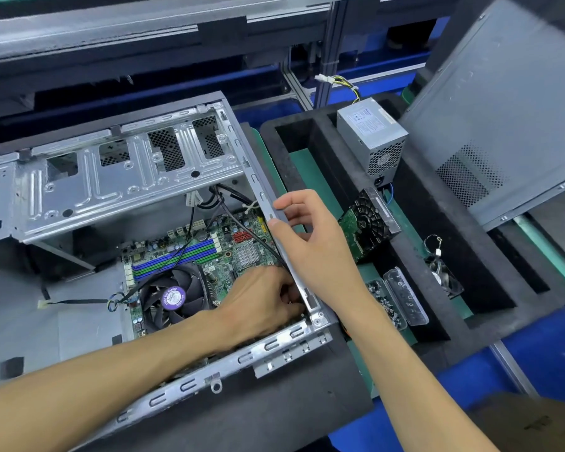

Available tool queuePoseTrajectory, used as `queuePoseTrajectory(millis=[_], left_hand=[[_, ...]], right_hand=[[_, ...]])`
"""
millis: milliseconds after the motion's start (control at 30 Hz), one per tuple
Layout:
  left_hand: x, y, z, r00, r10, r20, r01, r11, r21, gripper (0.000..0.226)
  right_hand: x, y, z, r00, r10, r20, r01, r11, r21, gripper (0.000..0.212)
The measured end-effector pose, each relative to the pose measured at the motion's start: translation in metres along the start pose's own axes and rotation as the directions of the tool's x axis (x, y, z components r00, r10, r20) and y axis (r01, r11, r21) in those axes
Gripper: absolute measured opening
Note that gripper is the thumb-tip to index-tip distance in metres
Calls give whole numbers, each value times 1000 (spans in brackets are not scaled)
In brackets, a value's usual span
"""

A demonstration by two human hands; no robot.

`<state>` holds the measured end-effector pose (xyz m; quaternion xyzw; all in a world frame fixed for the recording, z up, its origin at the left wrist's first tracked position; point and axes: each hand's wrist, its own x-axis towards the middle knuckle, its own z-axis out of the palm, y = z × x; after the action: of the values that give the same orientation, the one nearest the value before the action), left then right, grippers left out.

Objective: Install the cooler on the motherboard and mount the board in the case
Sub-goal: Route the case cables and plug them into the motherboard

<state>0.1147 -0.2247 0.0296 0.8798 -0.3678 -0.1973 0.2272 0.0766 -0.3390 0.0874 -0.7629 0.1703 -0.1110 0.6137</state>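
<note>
The case [265,203] rim is pinched by the right hand [310,243]. Inside the case, the left hand [261,305] is curled over the motherboard [242,243] corner; its contents cannot be determined.

Green motherboard [229,243], laid flat inside the open grey metal case [118,177], near its right wall. A black-bladed cooler [172,300] with a purple hub label is seated on the board, beside blue and green memory slots [177,257].
</note>
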Motion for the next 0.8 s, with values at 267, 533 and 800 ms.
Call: queuePoseTrajectory(millis=[267,533,800], left_hand=[[1,1,-2,1000,0,-31,1,999,37,43],[-6,-2,-25,978,-14,207,17,1000,-14,23],[-64,-25,-137,988,-31,153,52,990,-132,14]], right_hand=[[1,-5,1,1000,17,-1,-17,999,-42,16],[5,-16,3,1000,9,4,-8,983,-184,10],[15,-63,25,963,-270,-2,253,905,-342,8]])
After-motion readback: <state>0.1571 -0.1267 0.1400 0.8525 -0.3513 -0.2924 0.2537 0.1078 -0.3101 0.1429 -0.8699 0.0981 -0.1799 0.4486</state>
